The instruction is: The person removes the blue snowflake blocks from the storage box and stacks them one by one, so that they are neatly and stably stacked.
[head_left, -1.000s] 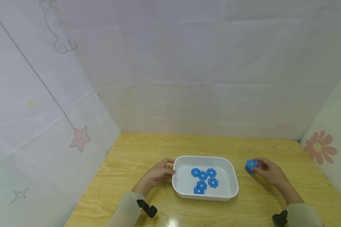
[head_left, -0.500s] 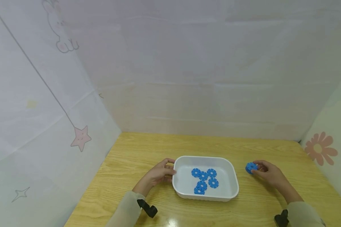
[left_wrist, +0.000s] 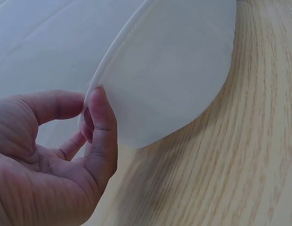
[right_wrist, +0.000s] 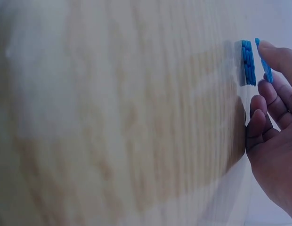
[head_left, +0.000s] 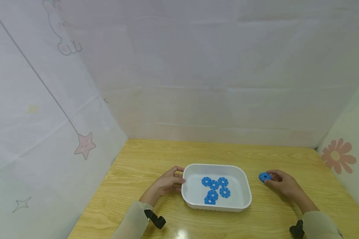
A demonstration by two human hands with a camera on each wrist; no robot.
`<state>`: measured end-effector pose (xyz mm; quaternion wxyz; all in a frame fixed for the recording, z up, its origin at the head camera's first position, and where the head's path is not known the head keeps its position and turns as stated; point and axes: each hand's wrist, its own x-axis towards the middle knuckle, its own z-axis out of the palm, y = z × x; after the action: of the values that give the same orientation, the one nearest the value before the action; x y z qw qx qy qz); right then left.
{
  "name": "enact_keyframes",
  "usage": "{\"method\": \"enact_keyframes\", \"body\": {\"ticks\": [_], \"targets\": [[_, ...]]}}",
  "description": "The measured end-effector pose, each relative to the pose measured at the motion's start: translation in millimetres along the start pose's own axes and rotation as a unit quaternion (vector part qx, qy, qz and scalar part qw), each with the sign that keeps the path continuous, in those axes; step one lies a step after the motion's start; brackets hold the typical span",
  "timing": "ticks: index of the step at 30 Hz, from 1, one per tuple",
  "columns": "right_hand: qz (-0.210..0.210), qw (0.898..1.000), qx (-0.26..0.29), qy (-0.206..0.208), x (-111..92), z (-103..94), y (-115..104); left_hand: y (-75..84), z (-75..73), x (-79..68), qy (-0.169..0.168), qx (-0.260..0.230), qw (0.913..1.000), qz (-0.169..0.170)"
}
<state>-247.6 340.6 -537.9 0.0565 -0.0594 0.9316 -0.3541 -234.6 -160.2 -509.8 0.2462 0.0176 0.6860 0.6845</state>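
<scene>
At the left end of a white plastic tub [head_left: 245, 172], my left hand [head_left: 166, 182] pinches the rim, thumb and fingers on either side of it in the left wrist view. Several blue snowflake discs [head_left: 213, 195] lie inside, some overlapping. To the right of the tub, my right hand [head_left: 284, 183] pinches one blue snowflake disc [right_wrist: 264, 63] by its edge between thumb and finger. Right under that disc, a short stack of blue snowflake discs [right_wrist: 248, 62] stands on the table, with a narrow gap showing between them in the right wrist view.
The wooden table [head_left: 155, 151] runs back to a pale cloth wall [head_left: 197, 83]. Printed cloth sides enclose it at left and right. A black strap [head_left: 155, 219] is on the left sleeve, and another black strap [head_left: 297, 229] is by the right sleeve.
The disc in my right hand has come down and levelled, so it now covers most of the stack in the head view. My left hand and the tub stay in place.
</scene>
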Motion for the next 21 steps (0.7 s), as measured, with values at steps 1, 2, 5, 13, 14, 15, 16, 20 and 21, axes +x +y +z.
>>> {"method": "enact_keyframes", "body": {"ticks": [1,2,5,13,14,15,16,20,21], "targets": [[0.000,1.000,-0.001,0.000,0.3,0.4,0.4,-0.2,0.0,0.1,0.000,0.000,1.0000,0.000],[0.001,1.000,-0.002,0.001,0.5,0.9,0.8,-0.4,-0.1,0.1,0.001,0.000,1.0000,0.000],[0.003,1.000,0.000,0.000,1.2,1.0,0.9,0.1,0.3,0.0,0.001,0.000,1.0000,-0.001],[0.006,1.000,-0.005,0.001,2.4,2.1,2.2,1.1,1.0,-1.1,0.001,0.003,1.0000,-0.002],[0.007,1.000,-0.008,0.002,2.5,2.2,2.3,1.0,1.0,-1.1,0.001,0.003,1.0000,-0.002],[0.006,1.000,-0.010,0.002,2.6,2.4,2.3,1.0,1.1,-1.2,0.001,0.004,1.0000,-0.002],[0.007,1.000,-0.010,0.002,2.6,2.5,2.1,1.0,1.1,-1.3,0.001,0.004,1.0000,-0.002],[0.009,1.000,-0.010,0.002,2.3,2.6,0.4,1.1,1.2,-1.4,0.001,0.003,1.0000,-0.001],[0.010,1.000,-0.010,0.002,2.3,2.7,0.1,1.2,1.3,-1.4,0.001,0.003,1.0000,-0.001]]}}
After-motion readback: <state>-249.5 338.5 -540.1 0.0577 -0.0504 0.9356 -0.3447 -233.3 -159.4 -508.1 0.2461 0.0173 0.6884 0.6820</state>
